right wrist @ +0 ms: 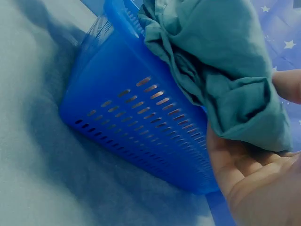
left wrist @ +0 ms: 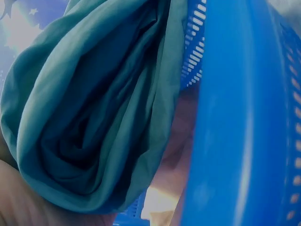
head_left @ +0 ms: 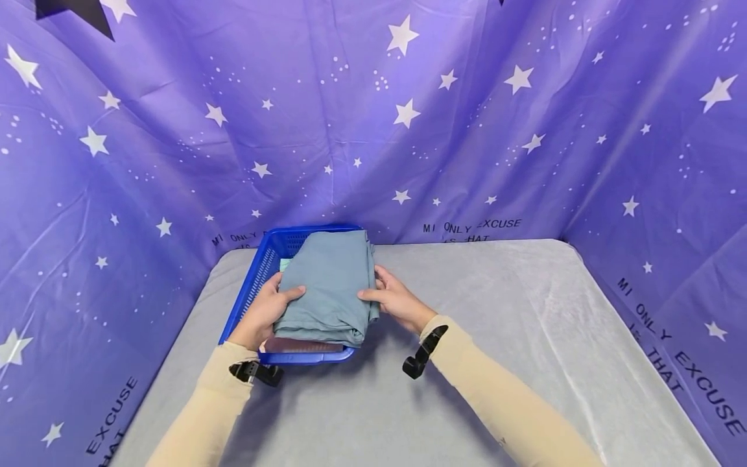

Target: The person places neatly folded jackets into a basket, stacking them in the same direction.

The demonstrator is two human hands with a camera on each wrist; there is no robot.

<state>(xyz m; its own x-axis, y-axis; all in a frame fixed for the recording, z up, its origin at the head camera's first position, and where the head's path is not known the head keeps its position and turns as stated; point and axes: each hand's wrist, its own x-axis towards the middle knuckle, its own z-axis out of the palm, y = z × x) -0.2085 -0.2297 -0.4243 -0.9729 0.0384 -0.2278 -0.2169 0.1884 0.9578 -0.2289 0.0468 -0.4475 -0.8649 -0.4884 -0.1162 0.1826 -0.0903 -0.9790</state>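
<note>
A folded grey-blue cloth (head_left: 329,279), several layers thick, is held level over a blue plastic basket (head_left: 309,358). My left hand (head_left: 265,312) grips its left edge, thumb on top and fingers underneath. On the opposite edge, my right hand (head_left: 401,303) pinches the cloth the same way. The right wrist view shows the fingers of the right hand (right wrist: 254,176) under a rounded fold of the cloth (right wrist: 240,99), beside the basket's slotted wall (right wrist: 141,113). Rolled layers of the cloth (left wrist: 94,117) fill much of the left wrist view, next to the basket's rim (left wrist: 225,117).
Inside the basket, a mauve-brown item (head_left: 303,346) shows below the cloth, and a bit of light green (head_left: 284,264) at the left. The basket stands at the back left of a grey-covered table (head_left: 496,311). Purple star-patterned curtains (head_left: 350,117) enclose the table's back and sides.
</note>
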